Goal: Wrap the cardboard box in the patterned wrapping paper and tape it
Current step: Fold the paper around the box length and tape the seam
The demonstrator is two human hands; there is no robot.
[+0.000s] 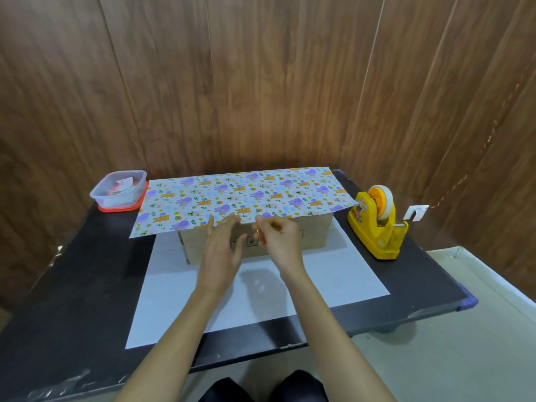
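The cardboard box (255,237) sits at the centre of the surface (87,271) on a white sheet (333,274). The wrapping paper (243,195) lies draped over its top, overhanging both ends. The paper looks thin, light and easily creased; I judge it best gripped at its near edge. The box looks stiff and should stay put. My right hand (280,239) pinches that near edge. My left hand (222,245) is open, fingers spread, touching the edge beside it. The tape dispenser (377,224) stands to the right, a plastic container (120,190) to the left.
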